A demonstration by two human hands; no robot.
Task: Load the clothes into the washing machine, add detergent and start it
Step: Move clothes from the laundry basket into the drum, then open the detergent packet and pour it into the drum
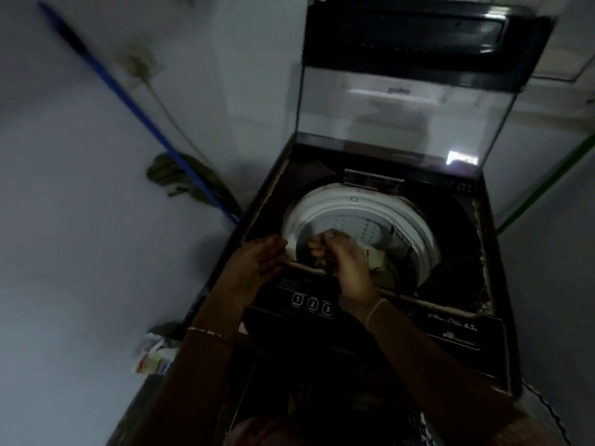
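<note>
1. The washing machine [450,349] has its lid [396,117] up and leaning back over the rear edge. The drum [370,204] is exposed.
2. The clothes [386,272] are already in the drum, a dark and olive pile showing mostly on the front-right side. Loading looks largely done; the frame shows no garment outside the machine.
3. The left hand [257,265] is at the front-left edge of the opening. Its fingers [273,249] are fairly straight and released, grasping nothing.
4. The right hand [347,268] is over the front rim of the drum, above the clothes. Its fingers [317,249] are curled in toward the left hand. Something small may be pinched there, but it is too blurred and I cannot tell what, or whether anything is held at all.
5. Detergent: no sign it has gone in yet. A pale packet [154,355] lies off the machine's front-left corner, contents unreadable.
6. The control panel [312,304] along the front edge is dark, with buttons 1-2-3 untouched.
7. My read: still to do are detergent, closing the lid and starting. Roughly a third done.
</note>
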